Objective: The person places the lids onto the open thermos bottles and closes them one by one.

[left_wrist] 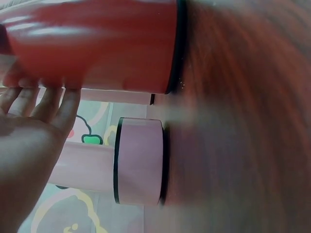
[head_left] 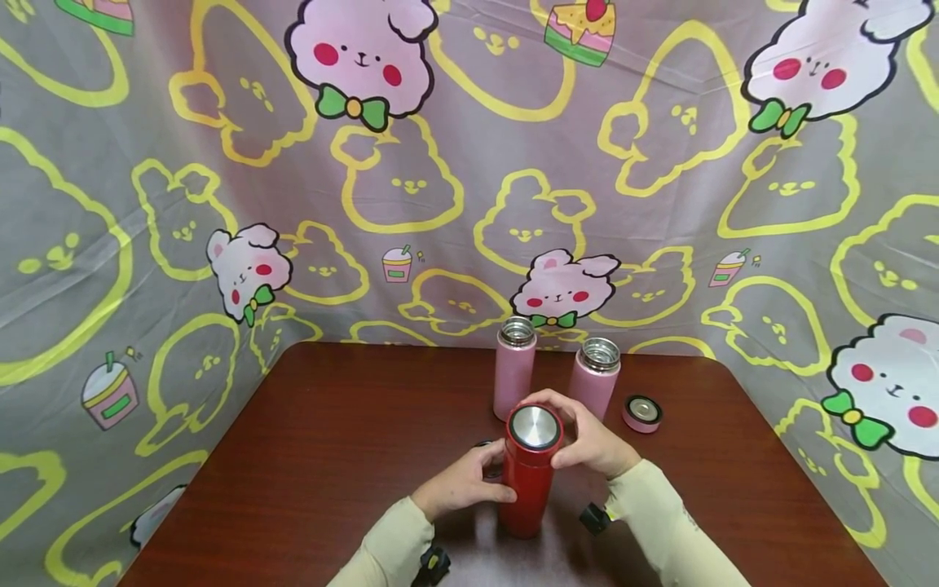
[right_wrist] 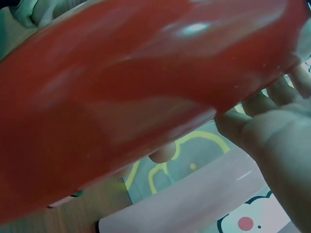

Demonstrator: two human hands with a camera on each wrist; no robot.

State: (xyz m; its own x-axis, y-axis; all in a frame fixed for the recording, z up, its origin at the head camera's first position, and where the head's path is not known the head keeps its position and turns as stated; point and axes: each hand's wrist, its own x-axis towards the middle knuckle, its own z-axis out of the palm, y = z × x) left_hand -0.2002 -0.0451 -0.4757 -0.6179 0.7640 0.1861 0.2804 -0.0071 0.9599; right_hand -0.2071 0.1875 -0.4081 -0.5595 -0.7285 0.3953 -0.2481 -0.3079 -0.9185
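A red thermos flask (head_left: 526, 497) stands upright near the table's front, topped by a red lid with a silver disc (head_left: 535, 426). My left hand (head_left: 465, 483) holds the flask's left side, thumb across the front and fingers behind. From the right, my right hand (head_left: 587, 436) grips the flask at its lid, thumb in front and fingers round the back. In the left wrist view the flask's black-rimmed base is close against the tabletop. Behind my left hand is a pink lid (left_wrist: 141, 160), mostly hidden in the head view.
Two pink thermos flasks without lids, one on the left (head_left: 515, 371) and one on the right (head_left: 596, 379), stand behind the red one. Another pink lid (head_left: 642, 413) lies to their right. The brown table (head_left: 352, 432) meets a patterned cloth (head_left: 455, 212) at back and sides.
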